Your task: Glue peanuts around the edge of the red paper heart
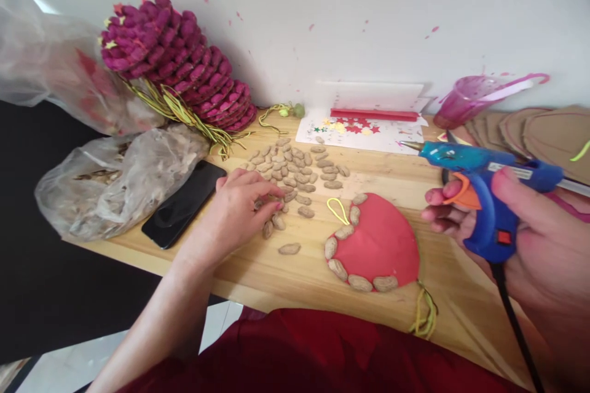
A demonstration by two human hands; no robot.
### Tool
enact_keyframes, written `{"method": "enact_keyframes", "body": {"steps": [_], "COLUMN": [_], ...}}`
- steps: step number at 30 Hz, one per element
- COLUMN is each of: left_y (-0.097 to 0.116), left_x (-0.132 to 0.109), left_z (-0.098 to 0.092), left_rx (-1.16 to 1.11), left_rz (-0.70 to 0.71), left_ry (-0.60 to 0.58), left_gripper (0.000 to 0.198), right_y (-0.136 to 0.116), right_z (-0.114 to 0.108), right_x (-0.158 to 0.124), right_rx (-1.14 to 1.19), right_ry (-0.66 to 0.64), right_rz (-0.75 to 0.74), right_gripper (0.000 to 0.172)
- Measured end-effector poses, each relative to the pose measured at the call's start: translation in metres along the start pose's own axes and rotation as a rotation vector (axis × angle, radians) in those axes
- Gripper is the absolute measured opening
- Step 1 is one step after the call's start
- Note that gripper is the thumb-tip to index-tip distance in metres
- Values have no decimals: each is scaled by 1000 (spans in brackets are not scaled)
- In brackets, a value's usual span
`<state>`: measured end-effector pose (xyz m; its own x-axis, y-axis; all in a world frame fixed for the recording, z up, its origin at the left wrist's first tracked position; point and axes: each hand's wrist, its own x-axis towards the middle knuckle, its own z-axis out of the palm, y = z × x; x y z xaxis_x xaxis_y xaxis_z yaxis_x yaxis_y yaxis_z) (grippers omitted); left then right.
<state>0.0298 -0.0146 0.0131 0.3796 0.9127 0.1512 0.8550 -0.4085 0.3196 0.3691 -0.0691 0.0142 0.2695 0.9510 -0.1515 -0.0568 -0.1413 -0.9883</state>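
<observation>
My left hand (242, 212) rests at the near left side of a pile of peanuts (295, 166), fingers bent over several of them; whether it grips one is hidden. In my right hand (520, 227) is a blue glue gun (491, 202) with an orange trigger, its nozzle pointing left. Between the hands lies a red heart-shaped piece (380, 242), with peanuts along its left and near edges, a yellow loop beside its notch and yellow-green strings at its tip. One loose peanut (289, 249) lies left of the heart.
A black phone (183, 206) and a plastic bag (124, 184) are at left, below a magenta stacked decoration (175, 61). Small stars lie on white paper (313, 132) at the back. A pink cup (465, 101) and brown cardboard pieces (553, 135) stand at the back right.
</observation>
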Motion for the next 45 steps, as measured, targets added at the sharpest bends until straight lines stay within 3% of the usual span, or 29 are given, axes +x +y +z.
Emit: {"method": "enact_keyframes", "body": {"steps": [4, 12, 25, 33, 39, 45], "left_y": [5, 1, -5, -7, -11, -16], "left_x": [2, 2, 1, 3, 5, 4], "left_z": [1, 4, 13, 15, 14, 11], "left_rx": [-9, -28, -36, -19, -121, -129], "left_rz": [-28, -2, 39, 69, 56, -23], "left_ry": [-29, 64, 93, 120, 180, 298], "left_gripper": [6, 17, 25, 20, 21, 20], "right_y": [-3, -5, -16, -12, -13, -9], "right_z": [-3, -3, 4, 3, 5, 2], "right_x": [-2, -3, -4, -4, -4, -5], "right_rx": [159, 224, 219, 224, 250, 229], "right_ry": [26, -8, -25, -41, -42, 36], "right_rz": [121, 165, 131, 120, 153, 164], "right_gripper": [28, 27, 35, 37, 37, 34]}}
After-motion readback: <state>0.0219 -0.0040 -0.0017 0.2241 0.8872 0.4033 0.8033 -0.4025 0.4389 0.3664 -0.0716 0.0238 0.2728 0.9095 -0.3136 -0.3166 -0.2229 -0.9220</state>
